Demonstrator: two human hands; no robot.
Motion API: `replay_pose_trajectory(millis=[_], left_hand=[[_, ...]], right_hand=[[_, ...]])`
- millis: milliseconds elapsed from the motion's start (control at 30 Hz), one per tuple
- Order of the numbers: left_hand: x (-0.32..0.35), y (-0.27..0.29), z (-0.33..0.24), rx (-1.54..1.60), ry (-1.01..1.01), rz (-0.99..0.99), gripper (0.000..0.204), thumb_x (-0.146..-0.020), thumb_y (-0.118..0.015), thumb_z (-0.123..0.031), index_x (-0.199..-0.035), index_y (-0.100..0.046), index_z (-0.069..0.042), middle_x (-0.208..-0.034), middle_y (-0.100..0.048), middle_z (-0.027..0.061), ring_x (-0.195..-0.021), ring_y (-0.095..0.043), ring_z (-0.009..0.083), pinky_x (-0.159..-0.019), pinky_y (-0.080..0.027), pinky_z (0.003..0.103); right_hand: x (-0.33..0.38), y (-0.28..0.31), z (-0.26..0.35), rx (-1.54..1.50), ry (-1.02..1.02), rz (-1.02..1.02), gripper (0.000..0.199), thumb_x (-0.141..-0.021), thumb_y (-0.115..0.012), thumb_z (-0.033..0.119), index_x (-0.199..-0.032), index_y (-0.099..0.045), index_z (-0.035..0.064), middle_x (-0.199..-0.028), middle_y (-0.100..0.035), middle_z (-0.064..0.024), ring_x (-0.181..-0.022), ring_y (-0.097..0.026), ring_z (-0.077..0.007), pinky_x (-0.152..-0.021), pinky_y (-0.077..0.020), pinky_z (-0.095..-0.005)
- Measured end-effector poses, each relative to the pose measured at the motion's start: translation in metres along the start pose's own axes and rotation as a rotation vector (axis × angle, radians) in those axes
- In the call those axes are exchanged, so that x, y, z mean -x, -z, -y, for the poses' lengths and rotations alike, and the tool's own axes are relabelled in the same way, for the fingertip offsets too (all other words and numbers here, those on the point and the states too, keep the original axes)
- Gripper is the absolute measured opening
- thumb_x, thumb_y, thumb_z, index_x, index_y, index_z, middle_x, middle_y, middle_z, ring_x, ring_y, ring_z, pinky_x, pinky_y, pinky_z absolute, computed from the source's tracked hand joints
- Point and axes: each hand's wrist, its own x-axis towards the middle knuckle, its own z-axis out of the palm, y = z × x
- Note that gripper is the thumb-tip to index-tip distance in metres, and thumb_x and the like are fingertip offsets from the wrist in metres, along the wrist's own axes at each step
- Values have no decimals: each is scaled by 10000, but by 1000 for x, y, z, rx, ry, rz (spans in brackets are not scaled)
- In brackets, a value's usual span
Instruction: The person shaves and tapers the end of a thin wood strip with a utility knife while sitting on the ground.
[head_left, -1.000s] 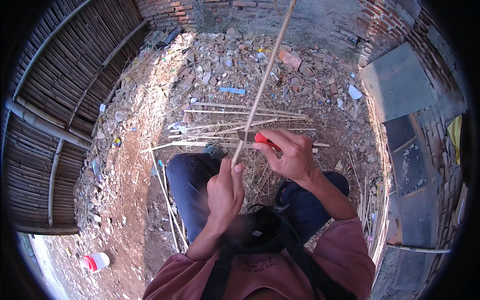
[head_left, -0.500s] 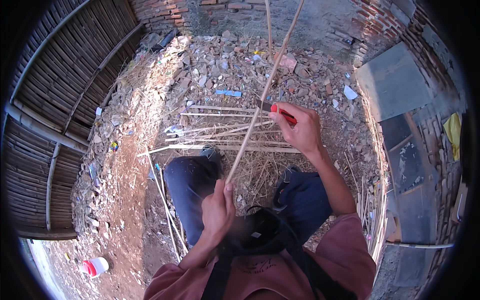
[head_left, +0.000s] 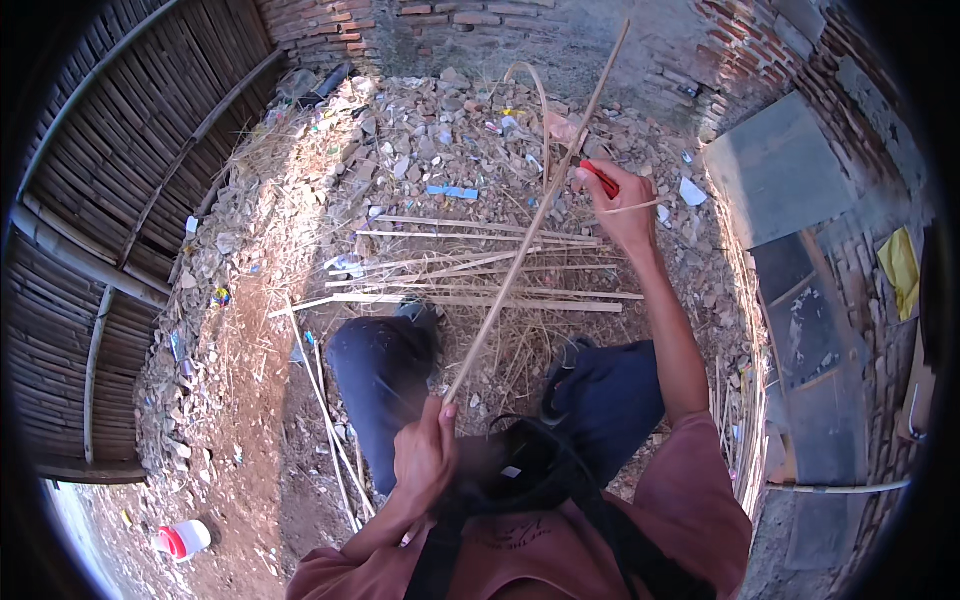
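Observation:
A long bamboo strip (head_left: 512, 279) slants up and away across the view, with its near end gripped in my left hand (head_left: 424, 448). My right hand (head_left: 628, 212) is closed around a red-handled knife (head_left: 601, 181), whose dark blade meets the strip towards its far end. A thin pale sliver (head_left: 545, 125) arches beside the strip at the blade. Another short shaving (head_left: 632, 208) lies across the back of my right hand. Beyond my knees, several split bamboo strips (head_left: 480, 299) lie side by side on the ground.
Rubble and dry fibres cover the ground around my legs. A woven bamboo wall (head_left: 130, 150) stands at left, a brick wall (head_left: 460, 30) ahead. Grey panels (head_left: 780, 170) lean at right. A white container with a red lid (head_left: 180, 540) rests at lower left.
My right hand and the knife have moved away from me along the strip. The thin sliver now bends over in an arch, and a shaving lies across my right hand.

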Motion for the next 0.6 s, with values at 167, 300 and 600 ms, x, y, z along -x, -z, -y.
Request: replay_pose_trajectory(millis=[167,300,600], left_hand=[[0,2,5,6,10,19,273,-1129,-454,-255,-975,-542,-47,-629,-565,229,-613,-603,487,-572,-404,580],[3,3,6,108,47,35,269,-1124,-466,-266,-998,-561,-48,-635,-580,236,-628,-607,498,-581,-414,581],[-20,12,-15,275,-6,-34,273,-1131,-468,-214,-1007,-573,5,-667,-576,178,-587,-603,362,-577,-445,462]], right_hand=[[-3,-10,-3,-46,42,-31,341,-977,-738,381,-1100,-803,71,-877,-785,-110,-772,-758,-224,-710,-574,-335],[-11,6,-25,-509,-248,414,388,-1063,-628,410,-1104,-754,46,-681,-593,23,-535,-529,-95,-530,-427,-245],[56,-32,14,-1344,-571,469,509,-1128,-405,523,-1219,-581,53,-687,-366,63,-526,-317,-43,-487,-282,-223]])
